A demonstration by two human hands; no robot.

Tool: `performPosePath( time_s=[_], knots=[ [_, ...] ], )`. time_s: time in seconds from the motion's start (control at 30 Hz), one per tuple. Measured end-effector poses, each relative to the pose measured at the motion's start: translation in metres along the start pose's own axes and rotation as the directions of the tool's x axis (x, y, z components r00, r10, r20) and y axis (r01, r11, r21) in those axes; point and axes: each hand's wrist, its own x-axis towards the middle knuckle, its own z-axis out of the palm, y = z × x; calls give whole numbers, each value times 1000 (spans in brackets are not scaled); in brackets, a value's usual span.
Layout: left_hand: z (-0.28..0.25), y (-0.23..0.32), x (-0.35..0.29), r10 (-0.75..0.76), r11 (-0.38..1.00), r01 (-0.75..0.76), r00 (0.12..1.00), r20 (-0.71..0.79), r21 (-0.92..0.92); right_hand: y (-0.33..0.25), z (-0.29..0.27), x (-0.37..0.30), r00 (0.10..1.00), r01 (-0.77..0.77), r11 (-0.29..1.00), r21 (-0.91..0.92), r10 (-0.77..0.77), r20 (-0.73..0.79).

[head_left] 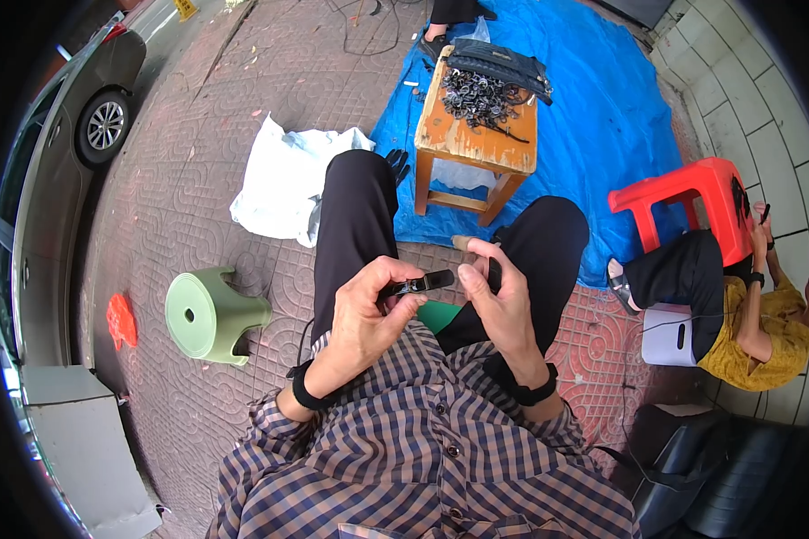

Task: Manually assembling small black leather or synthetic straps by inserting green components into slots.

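In front of my lap, my left hand (364,305) pinches a small glossy black elongated piece (429,283) between thumb and fingers. Its blunt end points toward my right hand (503,301). Those right fingers are curled, the thumb raised near the piece's tip but apart from it. Another dark piece (494,275) shows inside the right hand; its full shape is hidden. A tan cover (461,242) wraps one right fingertip. Below the hands, something flat and green (438,314) lies on my lap.
Ahead, a wooden stool (458,135) bears a pile of small black parts (481,97) and a dark pouch (499,65), above a blue tarp (593,108). A white sack (283,180) and green stool (193,314) are left. A person (755,337) sits right, beside a red stool (692,175).
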Motion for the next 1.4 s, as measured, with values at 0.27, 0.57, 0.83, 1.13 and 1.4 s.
performPosePath(
  time_s=[0.27,0.57,0.83,1.13,1.4],
  knots=[
    [1,-6,-3,-98,933,143,984,150,-329,-14,2,-4,973,-175,965,194,140,182],
    [-2,3,4,-64,979,89,988,139,-182,-20,3,-11,987,160,973,-164,-162,2],
    [7,-1,3,-32,867,137,975,221,-478,-20,4,-8,968,-61,975,213,6,251],
    [9,-2,1,-60,811,177,973,221,-558,-11,4,-11,951,-235,872,429,114,288],
    [9,3,7,-35,839,160,969,243,-520,-15,3,-7,959,-179,918,354,83,271]
  ],
)
